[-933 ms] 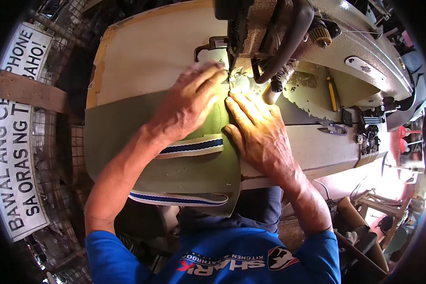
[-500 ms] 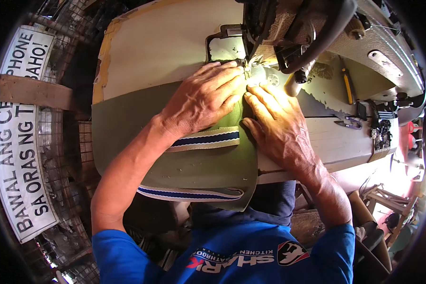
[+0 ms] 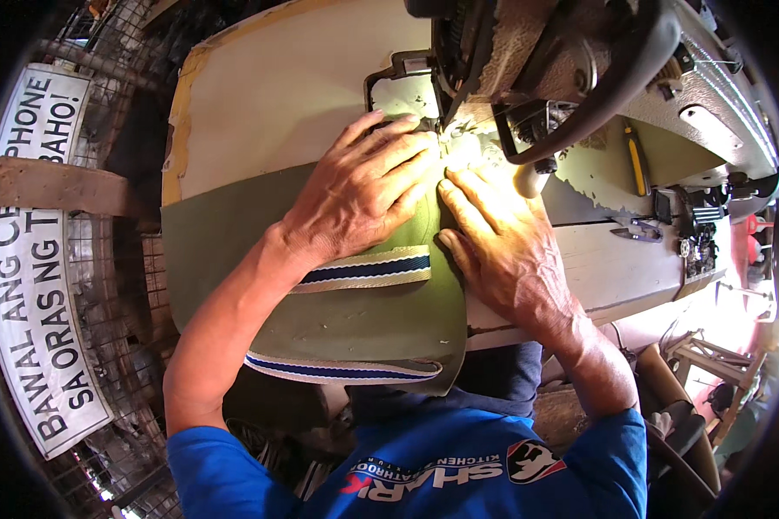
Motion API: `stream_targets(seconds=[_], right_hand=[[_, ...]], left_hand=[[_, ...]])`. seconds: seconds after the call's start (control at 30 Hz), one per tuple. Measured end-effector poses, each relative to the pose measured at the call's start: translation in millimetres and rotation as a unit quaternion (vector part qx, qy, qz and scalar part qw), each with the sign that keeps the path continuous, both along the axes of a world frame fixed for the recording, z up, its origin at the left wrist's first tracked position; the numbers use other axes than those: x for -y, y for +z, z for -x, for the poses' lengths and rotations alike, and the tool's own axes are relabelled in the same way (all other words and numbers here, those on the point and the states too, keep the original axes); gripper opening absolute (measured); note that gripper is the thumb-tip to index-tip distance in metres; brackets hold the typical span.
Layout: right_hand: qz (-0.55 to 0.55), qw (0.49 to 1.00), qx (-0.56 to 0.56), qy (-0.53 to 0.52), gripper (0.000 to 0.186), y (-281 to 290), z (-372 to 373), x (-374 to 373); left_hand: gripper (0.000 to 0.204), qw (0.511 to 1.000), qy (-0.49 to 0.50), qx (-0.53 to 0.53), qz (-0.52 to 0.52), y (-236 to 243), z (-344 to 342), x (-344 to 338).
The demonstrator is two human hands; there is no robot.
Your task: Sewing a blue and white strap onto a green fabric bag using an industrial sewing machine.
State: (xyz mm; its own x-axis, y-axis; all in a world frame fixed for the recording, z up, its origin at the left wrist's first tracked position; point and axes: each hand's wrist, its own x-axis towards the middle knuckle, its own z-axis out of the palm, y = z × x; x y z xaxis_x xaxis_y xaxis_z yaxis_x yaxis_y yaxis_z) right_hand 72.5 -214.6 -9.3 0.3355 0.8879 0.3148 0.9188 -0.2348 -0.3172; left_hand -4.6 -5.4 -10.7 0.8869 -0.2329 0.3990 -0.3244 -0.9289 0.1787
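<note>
A sheet of olive-green material point(image 3: 234, 251) lies on the sewing table and hangs over its near edge. My left hand point(image 3: 363, 186) rests flat on it, fingers stretched toward the needle area of a sewing machine point(image 3: 485, 95). Close beside the sheet's right edge, my right hand point(image 3: 498, 242) lies with fingers extended, its fingertips under the bright lamp light. A cream strap with a dark blue stripe point(image 3: 368, 269) emerges from beneath my left wrist; a second striped length point(image 3: 346, 368) curves along the sheet's lower edge. The exact stitching point is partly hidden by my fingers.
On the right of the table lie a yellow-and-black cutter point(image 3: 638, 163) and small thread snips point(image 3: 637, 231). A bobbin winder-like mechanism point(image 3: 701, 233) sits at the table's right end. Wire mesh with a white sign point(image 3: 39, 329) stands to the left.
The view has shifted slightly, so the machine appears larger. Both hands stay on the work beside the needle, the left one's fingers a little more spread.
</note>
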Motion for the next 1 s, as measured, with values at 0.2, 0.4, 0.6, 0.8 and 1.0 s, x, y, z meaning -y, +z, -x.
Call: stream_targets(seconds=[0.2,0.4,0.6,0.8,1.0], right_hand=[[-0.010,1.000,0.019,0.002,0.042,-1,-3,-2],[0.007,0.999,-0.039,-0.013,0.045,-5,0,4],[-0.067,0.997,0.036,0.021,0.038,-2,-22,5],[-0.080,0.992,0.042,0.083,0.033,-7,-42,7],[-0.082,0.993,0.052,0.072,0.033,-8,-38,7]], left_hand=[[0.027,1.000,0.009,-0.010,0.000,0,-4,-7],[0.030,0.999,0.010,-0.042,-0.017,12,-13,-14],[0.042,0.996,0.049,-0.052,-0.052,42,37,29],[0.052,0.990,0.112,-0.080,-0.025,12,59,68],[0.055,0.993,0.107,-0.047,-0.004,3,60,72]])
